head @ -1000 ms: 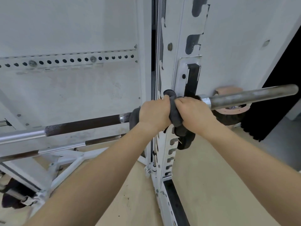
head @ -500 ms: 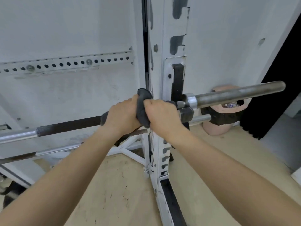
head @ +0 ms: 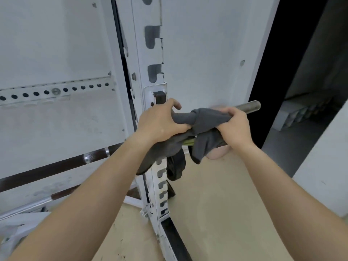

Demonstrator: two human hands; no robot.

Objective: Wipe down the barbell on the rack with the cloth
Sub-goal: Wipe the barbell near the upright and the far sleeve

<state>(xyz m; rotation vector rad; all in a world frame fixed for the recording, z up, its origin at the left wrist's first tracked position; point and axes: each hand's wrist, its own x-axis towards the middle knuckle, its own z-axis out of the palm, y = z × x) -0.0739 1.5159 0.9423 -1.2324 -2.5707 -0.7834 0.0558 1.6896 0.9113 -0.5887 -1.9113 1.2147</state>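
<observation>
White walls and a pale floor frame a white rack upright [head: 150, 72] at centre frame, where a person's left hand [head: 160, 121] and right hand [head: 233, 127] both clench a grey cloth [head: 203, 119] wrapped over the barbell [head: 250, 106]. Only the bar's end, centre right, and a dark stretch at lower left show; the cloth hides its middle. No writing is legible.

This looks like a small home or garage gym. A white steel rack upright [head: 150, 59] with rows of notched slots carries a barbell [head: 250, 106], a second bar [head: 56, 164] runs lower left, and bare white walls [head: 203, 44] meet a plain tan floor [head: 216, 204].
</observation>
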